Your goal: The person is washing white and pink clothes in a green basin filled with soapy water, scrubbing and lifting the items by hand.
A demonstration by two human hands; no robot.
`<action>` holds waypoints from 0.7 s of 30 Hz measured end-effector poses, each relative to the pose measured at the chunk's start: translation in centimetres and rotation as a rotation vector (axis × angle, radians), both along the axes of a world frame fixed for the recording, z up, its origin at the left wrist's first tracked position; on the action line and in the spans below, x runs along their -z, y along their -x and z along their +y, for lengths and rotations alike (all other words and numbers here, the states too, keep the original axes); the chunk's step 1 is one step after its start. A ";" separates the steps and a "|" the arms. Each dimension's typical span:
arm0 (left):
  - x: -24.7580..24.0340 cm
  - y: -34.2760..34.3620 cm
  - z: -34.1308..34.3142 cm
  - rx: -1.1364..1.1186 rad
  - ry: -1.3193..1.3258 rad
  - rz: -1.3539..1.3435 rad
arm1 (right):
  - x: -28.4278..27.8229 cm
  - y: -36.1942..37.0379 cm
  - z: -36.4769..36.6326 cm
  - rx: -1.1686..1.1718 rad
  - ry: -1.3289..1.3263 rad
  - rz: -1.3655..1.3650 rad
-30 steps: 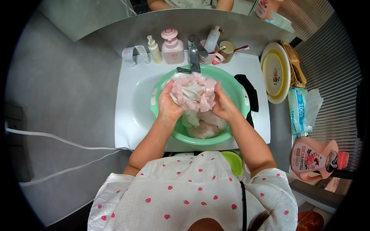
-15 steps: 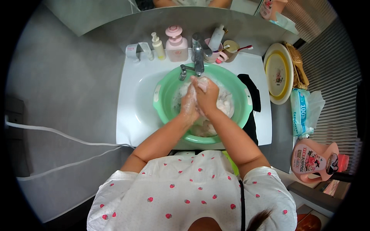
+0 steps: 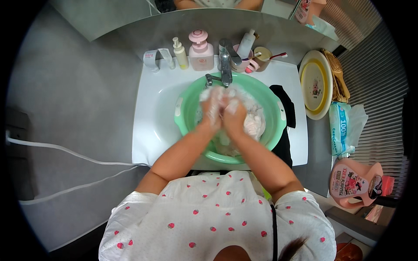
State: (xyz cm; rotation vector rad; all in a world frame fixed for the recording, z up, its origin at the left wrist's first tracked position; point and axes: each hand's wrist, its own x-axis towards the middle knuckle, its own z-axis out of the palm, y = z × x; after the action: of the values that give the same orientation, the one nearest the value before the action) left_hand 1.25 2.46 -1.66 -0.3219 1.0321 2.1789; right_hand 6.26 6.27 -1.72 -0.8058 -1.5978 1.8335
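A light green plastic basin (image 3: 184, 114) sits in the white sink, holding sudsy water and bunched wet white cloth (image 3: 253, 125). Over the basin, just in front of the faucet, my left hand (image 3: 210, 112) and my right hand (image 3: 234, 114) are pressed together, both coated in foam and smeared by motion. Their fingers are closed on a soapy white cloth, of which little shows between them. More pale cloth lies under my wrists at the near side of the basin.
The chrome faucet (image 3: 225, 65) rises right behind the basin. A pink pump bottle (image 3: 201, 52), a small cream pump bottle (image 3: 180, 54) and cups with toothbrushes line the back ledge. Black cloth (image 3: 284, 106) hangs over the sink's right side. Wipes (image 3: 341, 129) and a pink jug (image 3: 350, 182) stand farther right.
My hands have shifted against each other: the left fingers now reach farther out, and the right hand has drawn slightly nearer. More foam covers the fingers. The basin stays in place.
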 end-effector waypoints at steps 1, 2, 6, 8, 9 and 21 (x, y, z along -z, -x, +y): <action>1.7 1.6 -1.2 0.059 0.030 0.030 | -0.6 -0.5 -1.8 0.065 -0.448 0.100; 3.8 1.7 -1.5 0.055 0.034 0.031 | -0.9 -0.7 -2.7 0.132 -0.896 0.201; 0.6 -3.2 -0.1 -0.028 0.143 -0.056 | 1.1 3.0 4.1 0.090 -0.140 -0.260; -0.5 -3.4 0.0 0.124 0.106 0.084 | 0.3 2.5 4.1 0.030 -0.076 -0.310; -0.5 -2.6 -0.3 0.129 0.153 0.005 | 1.0 1.9 2.4 0.044 -0.154 -0.154; 0.3 0.7 -2.4 0.329 -0.365 -0.146 | 1.0 2.2 6.1 -0.117 0.355 -0.214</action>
State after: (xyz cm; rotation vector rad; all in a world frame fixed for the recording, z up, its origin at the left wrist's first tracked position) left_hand 0.57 0.11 -1.97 -0.1276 0.5465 1.9599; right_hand 4.02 12.35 -2.71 -1.1161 -1.4909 2.2167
